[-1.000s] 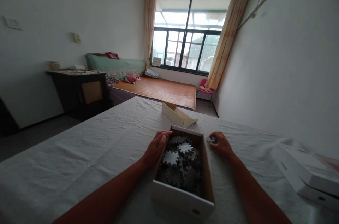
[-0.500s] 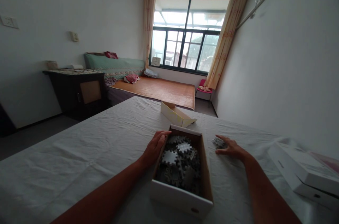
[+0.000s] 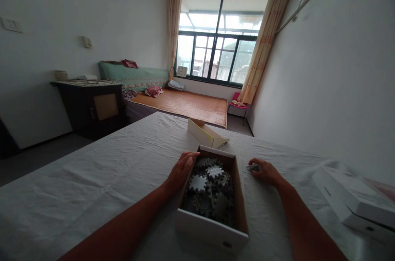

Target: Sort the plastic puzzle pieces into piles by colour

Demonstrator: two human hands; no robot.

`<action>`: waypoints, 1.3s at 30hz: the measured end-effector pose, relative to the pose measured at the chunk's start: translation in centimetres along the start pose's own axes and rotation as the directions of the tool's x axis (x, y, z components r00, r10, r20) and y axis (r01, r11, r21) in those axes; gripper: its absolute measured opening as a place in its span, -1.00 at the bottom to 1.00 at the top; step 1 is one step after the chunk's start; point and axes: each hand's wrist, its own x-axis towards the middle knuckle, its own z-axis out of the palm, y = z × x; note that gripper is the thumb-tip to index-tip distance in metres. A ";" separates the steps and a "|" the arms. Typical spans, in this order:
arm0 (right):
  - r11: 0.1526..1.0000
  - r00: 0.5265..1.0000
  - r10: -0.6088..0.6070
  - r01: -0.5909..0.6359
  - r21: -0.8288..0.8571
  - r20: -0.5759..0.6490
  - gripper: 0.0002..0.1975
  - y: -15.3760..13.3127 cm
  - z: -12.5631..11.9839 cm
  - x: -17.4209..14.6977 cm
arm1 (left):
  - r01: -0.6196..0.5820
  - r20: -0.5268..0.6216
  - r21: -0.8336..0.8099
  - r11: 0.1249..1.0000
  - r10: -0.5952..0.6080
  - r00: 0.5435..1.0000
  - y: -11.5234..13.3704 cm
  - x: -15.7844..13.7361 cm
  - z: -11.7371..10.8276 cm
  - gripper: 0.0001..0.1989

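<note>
An open white cardboard box (image 3: pixel 212 232) with a brown inside stands on the cloth in front of me. It holds several grey notched pieces (image 3: pixel 199 183), like flat interlocking building tiles, heaped over one another. My left hand (image 3: pixel 181 169) grips the box's left wall near the far corner, its fingers over the rim. To the right of the box, my right hand (image 3: pixel 263 170) is closed on a small grey notched piece (image 3: pixel 253 167) just at the cloth. Part of that piece is hidden by the fingers.
Behind the box lies a tilted, pale yellow-edged box lid (image 3: pixel 205 134). A white carton (image 3: pixel 354 199) sits at the right. White cloth (image 3: pixel 92 178) covers the table, and beyond it are a bed (image 3: pixel 191 104) and a dark cabinet (image 3: pixel 89 106).
My right hand's fingers have closed around the grey notched piece, which now looks tilted edge-on. The left hand and the box have stayed in place.
</note>
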 end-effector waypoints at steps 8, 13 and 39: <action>0.996 1.000 -0.009 0.009 0.090 -0.006 -0.71 -1.3 -0.1 -0.1 | 0.003 -0.009 0.009 1.000 -0.003 1.000 -0.4 0.0 0.1 -0.59; 0.905 0.995 0.076 -0.043 0.424 -0.060 -0.70 -3.8 -3.0 -0.6 | -0.005 0.002 0.011 1.000 0.005 1.000 -0.4 0.0 0.1 -0.59; 0.974 0.967 -0.225 0.221 -0.052 -0.119 -0.62 -18.5 -2.1 5.5 | 0.015 -0.014 -0.039 0.999 -0.016 1.000 0.2 -0.4 0.2 -0.62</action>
